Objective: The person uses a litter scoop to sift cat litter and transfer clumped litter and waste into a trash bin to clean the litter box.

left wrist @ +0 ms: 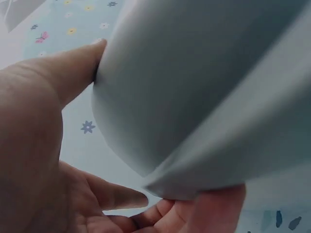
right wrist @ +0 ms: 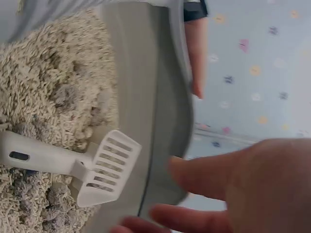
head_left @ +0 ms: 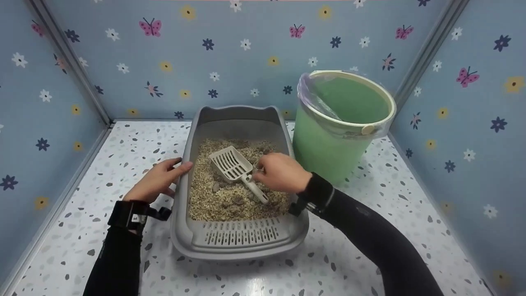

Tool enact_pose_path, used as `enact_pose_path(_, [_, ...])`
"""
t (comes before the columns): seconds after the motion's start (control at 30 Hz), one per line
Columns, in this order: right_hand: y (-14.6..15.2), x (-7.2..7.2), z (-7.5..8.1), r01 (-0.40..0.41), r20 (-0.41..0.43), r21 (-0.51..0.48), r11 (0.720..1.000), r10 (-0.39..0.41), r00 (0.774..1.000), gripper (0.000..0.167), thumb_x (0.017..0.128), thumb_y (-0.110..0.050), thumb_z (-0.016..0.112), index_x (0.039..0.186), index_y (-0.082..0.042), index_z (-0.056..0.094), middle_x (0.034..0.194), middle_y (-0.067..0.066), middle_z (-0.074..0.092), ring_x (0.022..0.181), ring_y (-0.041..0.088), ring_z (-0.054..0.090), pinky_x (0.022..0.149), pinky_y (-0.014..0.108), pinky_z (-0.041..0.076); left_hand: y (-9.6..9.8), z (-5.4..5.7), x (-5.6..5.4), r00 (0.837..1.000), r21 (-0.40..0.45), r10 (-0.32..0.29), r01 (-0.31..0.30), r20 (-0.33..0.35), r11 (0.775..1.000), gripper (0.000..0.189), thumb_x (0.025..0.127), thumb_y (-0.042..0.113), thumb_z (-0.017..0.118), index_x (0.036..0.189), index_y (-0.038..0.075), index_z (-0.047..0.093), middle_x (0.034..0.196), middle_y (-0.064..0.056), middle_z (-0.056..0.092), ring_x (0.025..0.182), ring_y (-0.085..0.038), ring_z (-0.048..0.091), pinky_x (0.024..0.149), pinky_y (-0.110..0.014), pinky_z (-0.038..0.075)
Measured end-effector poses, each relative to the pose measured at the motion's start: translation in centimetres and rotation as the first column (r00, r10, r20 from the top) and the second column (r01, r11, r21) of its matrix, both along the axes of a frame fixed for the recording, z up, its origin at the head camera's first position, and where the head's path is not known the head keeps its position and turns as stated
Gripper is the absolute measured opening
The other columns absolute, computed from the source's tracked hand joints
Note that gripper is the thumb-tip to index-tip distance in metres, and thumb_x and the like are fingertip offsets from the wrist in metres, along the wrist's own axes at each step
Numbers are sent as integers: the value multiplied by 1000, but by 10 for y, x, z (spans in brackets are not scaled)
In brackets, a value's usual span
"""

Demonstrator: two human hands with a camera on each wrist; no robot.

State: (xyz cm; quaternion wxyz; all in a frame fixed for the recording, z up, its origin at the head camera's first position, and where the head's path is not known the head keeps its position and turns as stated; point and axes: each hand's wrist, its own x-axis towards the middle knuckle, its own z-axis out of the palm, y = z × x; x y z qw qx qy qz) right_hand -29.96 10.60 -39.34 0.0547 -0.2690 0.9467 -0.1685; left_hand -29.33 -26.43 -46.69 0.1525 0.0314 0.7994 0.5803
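Scoop [head_left: 242, 172] lies on litter [head_left: 222, 201] in grey tray [head_left: 240, 251]. Right hand [head_left: 283, 172] beside it, fingers loose, grasping nothing; left hand [head_left: 158, 179] grips tray's side. Step, judged: scooping, paused; next lift calls for fingers closing round handle [head_left: 255, 190]. Speckled table [head_left: 345, 250]; green bin [head_left: 333, 152] at right; floral walls [head_left: 246, 70].

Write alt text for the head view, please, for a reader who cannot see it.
A person's left hand holds the side of a gray litter box; the right hand is over the litter, beside a slotted scoop lying there. A green bin with a plastic liner stands to the right.
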Motion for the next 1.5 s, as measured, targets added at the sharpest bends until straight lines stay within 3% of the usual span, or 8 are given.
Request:
enact_pose_path(0.1, [-17,-12,-5,-53,82,165,985,40,996,43,104,-31,78,70,-18,54,68,-6,49,63,17,51,63,36,51,-1,-1,-1,1000,19,-14,14,-4,1000,101,111,60,63,178,1,16,148,-32,57,104,-27,70,78,-48,71])
enact_pose_path(0.3, [-38,-26,-27,-101,148,343,934,52,988,50,102,-29,82,68,-20,47,66,-5,45,61,17,46,59,34,43,0,-3,-3,999,53,-49,49,-2,997,96,113,57,62,179,4,17,148,-34,54,104,-32,72,71,-50,71])
enact_pose_path(0.5, [-46,-30,-39,-94,95,375,922,63,993,49,102,-26,81,68,-19,48,64,-4,46,60,19,49,58,36,48,-2,-7,-4,999,64,-50,50,-6,997,96,113,54,62,179,4,13,146,-35,55,99,-30,73,66,-51,71])
enact_pose_path(0.7, [-45,-30,-45,-22,61,370,929,0,998,46,98,-27,83,68,-21,50,67,-4,51,61,18,54,54,38,53,-3,-6,-2,999,33,-51,51,-7,998,97,113,57,61,179,6,14,146,-34,55,99,-30,72,65,-49,70])
enact_pose_path(0.93, [-41,-42,-32,-3,187,230,973,-41,981,57,96,-26,81,57,-23,40,52,-10,31,47,12,33,49,29,30,-3,-6,-1,999,37,-46,47,-12,998,94,114,56,60,179,6,15,144,-34,56,96,-27,73,60,-46,69])
enact_pose_path(1.2, [-39,-59,-17,9,334,154,988,-60,941,33,101,-8,71,70,-17,61,65,-3,58,55,15,49,54,28,41,-2,-4,0,999,39,-43,44,-16,998,95,113,56,61,179,4,15,141,-33,56,94,-28,71,60,-46,69])
enact_pose_path(1.33, [-37,-59,-3,-7,264,190,982,-44,964,37,106,-10,63,72,-18,51,69,-3,44,61,17,41,62,31,36,-1,-3,0,999,31,-36,37,-17,999,98,112,58,62,179,4,16,142,-34,55,94,-29,71,62,-46,70])
enact_pose_path(1.5, [-30,-56,27,0,158,244,970,-40,987,49,112,-31,68,70,-20,45,65,-3,35,62,20,39,65,36,35,0,-3,-1,999,35,-30,30,-13,999,96,111,59,63,178,5,20,140,-34,56,94,-30,72,63,-47,70])
